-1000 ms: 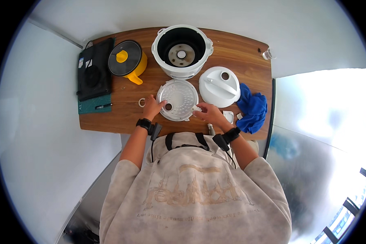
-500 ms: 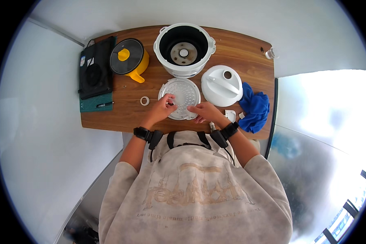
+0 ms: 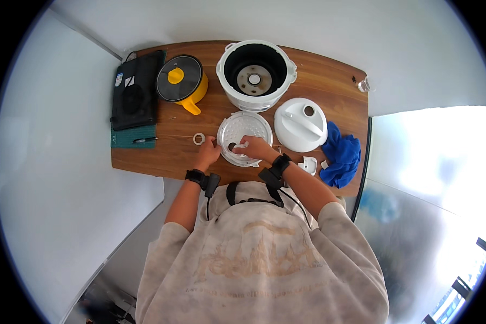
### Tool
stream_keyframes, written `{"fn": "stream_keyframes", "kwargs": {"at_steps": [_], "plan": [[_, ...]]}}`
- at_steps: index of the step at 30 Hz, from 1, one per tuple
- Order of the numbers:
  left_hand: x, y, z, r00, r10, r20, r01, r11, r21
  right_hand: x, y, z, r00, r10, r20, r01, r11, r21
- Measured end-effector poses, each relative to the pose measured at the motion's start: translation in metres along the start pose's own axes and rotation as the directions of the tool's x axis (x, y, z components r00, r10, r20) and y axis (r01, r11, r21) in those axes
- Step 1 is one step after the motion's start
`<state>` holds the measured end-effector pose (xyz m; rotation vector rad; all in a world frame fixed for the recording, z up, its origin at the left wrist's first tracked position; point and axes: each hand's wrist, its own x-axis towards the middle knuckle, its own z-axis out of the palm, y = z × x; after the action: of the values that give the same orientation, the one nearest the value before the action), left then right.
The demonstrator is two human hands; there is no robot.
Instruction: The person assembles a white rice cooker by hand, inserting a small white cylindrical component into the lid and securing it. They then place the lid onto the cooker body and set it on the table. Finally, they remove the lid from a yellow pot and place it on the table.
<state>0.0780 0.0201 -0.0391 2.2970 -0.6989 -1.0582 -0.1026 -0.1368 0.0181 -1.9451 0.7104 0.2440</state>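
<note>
A round white inner lid plate [image 3: 247,128] with a dimpled surface lies on the table close in front of me. At its left rim is my left hand [image 3: 209,152], fingers closed against the edge; the fingertips are partly hidden. My right hand [image 3: 256,149] reaches over the plate's near half and pinches a small white piece [image 3: 243,144], mostly covered by the fingers. Beside that piece a dark round hole [image 3: 232,146] shows in the plate. A pale ring [image 3: 199,139] lies just left of the plate, next to my left hand.
Behind the plate stands a white cooker body [image 3: 256,75]. To the right are its white domed lid [image 3: 300,125], a small white tray-like part [image 3: 308,165] and a blue cloth [image 3: 341,155]. A yellow pot [image 3: 182,81], black bag [image 3: 135,92] and green mat [image 3: 125,138] occupy the left.
My right hand has moved left across the plate, now with the small white piece showing. My left hand has drawn back from above the plate to its left rim. The view has shifted slightly.
</note>
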Motion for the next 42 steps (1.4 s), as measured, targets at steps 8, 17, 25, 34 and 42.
{"fn": "stream_keyframes", "kwargs": {"at_steps": [8,17,25,34,42], "plan": [[-0.004,0.018,-0.002,0.978,-0.159,0.135,0.191,0.944,-0.269,0.027,-0.003,0.017,0.989,0.145,-0.001,-0.145,0.989,0.019],[0.002,-0.002,0.005,0.971,-0.151,0.187,0.216,0.888,-0.405,0.036,-0.002,0.04,0.966,0.14,-0.215,-0.16,0.984,-0.08],[-0.003,0.008,-0.002,0.952,-0.19,0.24,0.284,0.841,-0.46,0.031,-0.005,0.042,0.976,0.109,-0.191,-0.131,0.985,-0.11],[-0.006,0.005,0.007,0.992,0.129,0.008,-0.129,0.992,0.002,0.003,0.02,0.014,0.996,0.071,-0.06,-0.067,0.995,0.074],[-0.023,0.034,-0.004,0.929,0.362,0.08,-0.37,0.919,0.135,-0.038,0.056,-0.01,0.984,0.035,-0.174,-0.033,0.999,0.018]]}}
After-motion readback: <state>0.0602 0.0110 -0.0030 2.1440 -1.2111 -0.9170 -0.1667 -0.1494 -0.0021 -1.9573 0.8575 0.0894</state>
